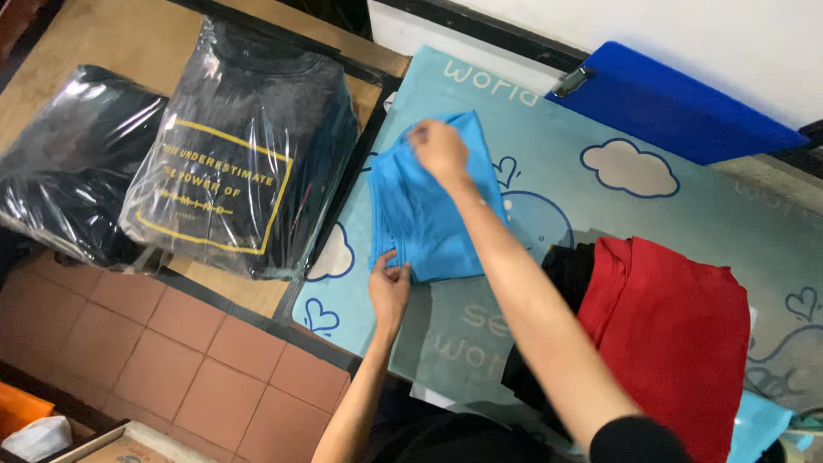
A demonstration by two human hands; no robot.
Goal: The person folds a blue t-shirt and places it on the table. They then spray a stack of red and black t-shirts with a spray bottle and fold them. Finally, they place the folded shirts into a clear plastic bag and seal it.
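A folded bright blue garment (pixel 429 214) lies on a light blue table cover printed with clouds (pixel 549 163). My left hand (pixel 390 283) pinches the garment's near corner. Over its far edge reaches my right hand (pixel 439 150), fingers closed on the cloth there. Both arms come in from the bottom of the view.
A red garment (pixel 677 326) lies over black cloth (pixel 561 270) at the right. Two clear plastic bags of dark clothing (pixel 244 146) (pixel 73 163) sit on a wooden surface at the left. A blue clipboard (pixel 673 103) leans against the far wall. Tiled floor shows below.
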